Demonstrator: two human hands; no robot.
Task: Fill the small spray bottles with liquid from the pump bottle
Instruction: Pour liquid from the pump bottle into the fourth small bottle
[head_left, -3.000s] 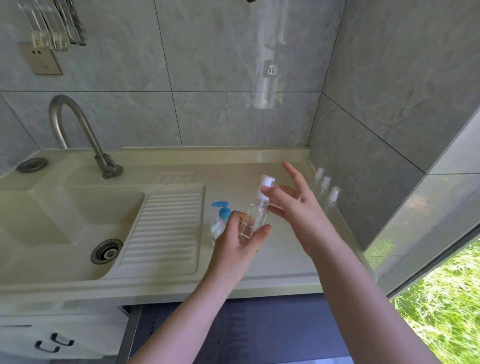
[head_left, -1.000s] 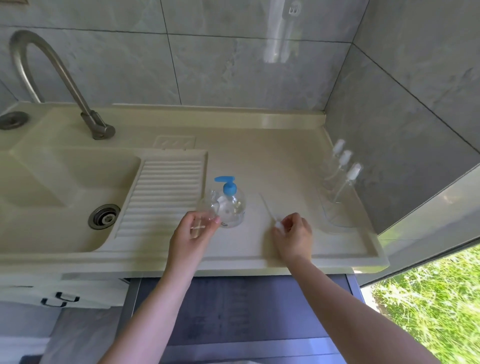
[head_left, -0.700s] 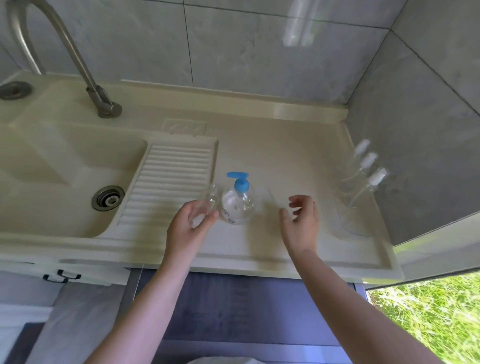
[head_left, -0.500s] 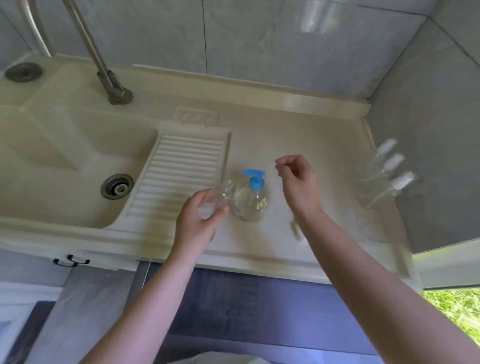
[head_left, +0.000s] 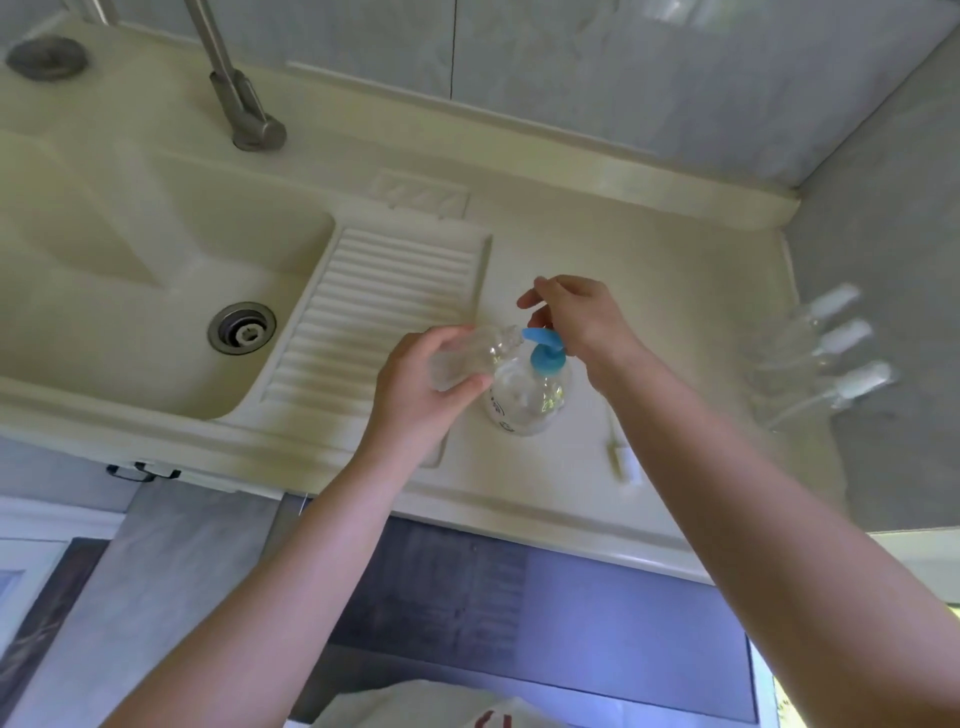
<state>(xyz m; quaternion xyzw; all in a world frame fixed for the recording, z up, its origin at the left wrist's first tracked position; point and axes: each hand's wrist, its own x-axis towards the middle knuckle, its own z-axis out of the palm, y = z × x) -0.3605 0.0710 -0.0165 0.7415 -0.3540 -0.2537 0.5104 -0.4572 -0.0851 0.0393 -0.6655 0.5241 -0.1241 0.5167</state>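
— Since half a second ago the right hand has crossed from beside the pump bottle to directly over its blue head, and the left hand has lifted the open spray bottle up to the spout. What is the biggest thing there?

— That is the tabletop, a cream moulded slab, smooth and slightly glossy, with a raised rim. A deep basin with a round metal drain is sunk into its left side, and a ribbed draining board slopes beside it. A curved steel tap stands behind, against grey marbled tiles.

— And the bottles?

— The pump bottle is round-bellied clear plastic, upright on the tabletop, its blue spout pointing left. The spray bottle is a slim clear cylinder, capless, tilted with its long axis running lower left to upper right, its threaded mouth just at the spout tip.

— How do the hands lie?

— Left hand's fingers and thumb wrap the spray bottle's body. Right hand hovers with fingers loosely curled above the pump head; I cannot tell whether it presses.

— Anything smaller?

— Three capped spray bottles with white tops stand blurred by the right wall. A white sprayer cap with its thin tube lies on the tabletop, below the right forearm.
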